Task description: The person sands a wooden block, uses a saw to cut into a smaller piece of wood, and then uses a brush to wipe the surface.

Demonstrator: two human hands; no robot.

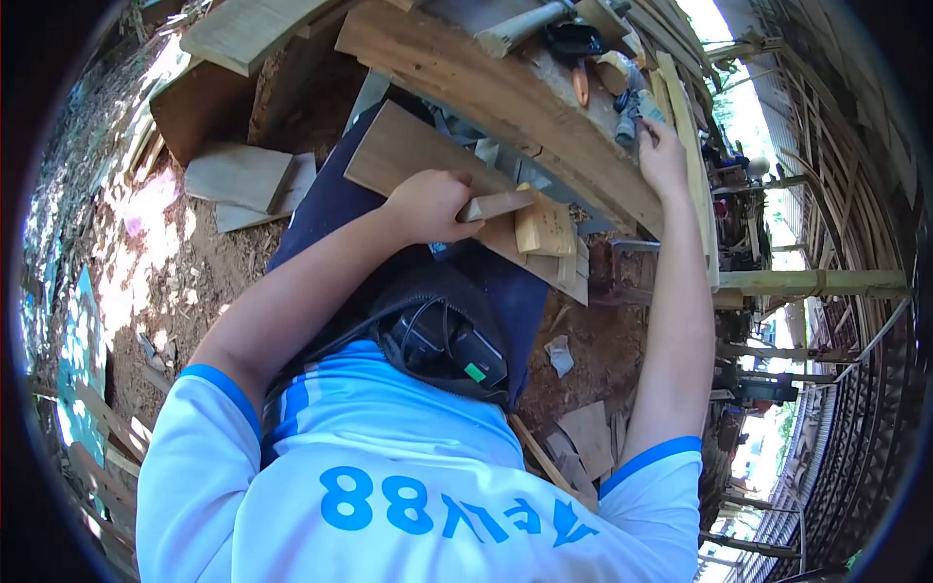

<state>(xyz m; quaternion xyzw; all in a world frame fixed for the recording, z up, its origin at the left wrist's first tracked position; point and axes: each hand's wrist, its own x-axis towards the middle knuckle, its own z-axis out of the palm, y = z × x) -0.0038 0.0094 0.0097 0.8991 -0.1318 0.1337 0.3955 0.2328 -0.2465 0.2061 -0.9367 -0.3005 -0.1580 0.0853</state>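
My left hand [434,206] is closed round a short, flat strip of wood [501,204]. The strip's far end meets a pale wooden block [545,229]. Under them a wide brown board [391,148] lies slantwise over my lap. Further right, my right hand [663,160] reaches to the edge of a thick timber bench [466,76]. Its fingers are pressed together at a small grey-blue object [637,110], too unclear to name.
A wooden handle [520,31], a black object [573,41] and an orange-brown handle [581,84] lie on the bench. Cut boards [238,177] rest on the ground at left. A horizontal pole [816,283] stands out at right.
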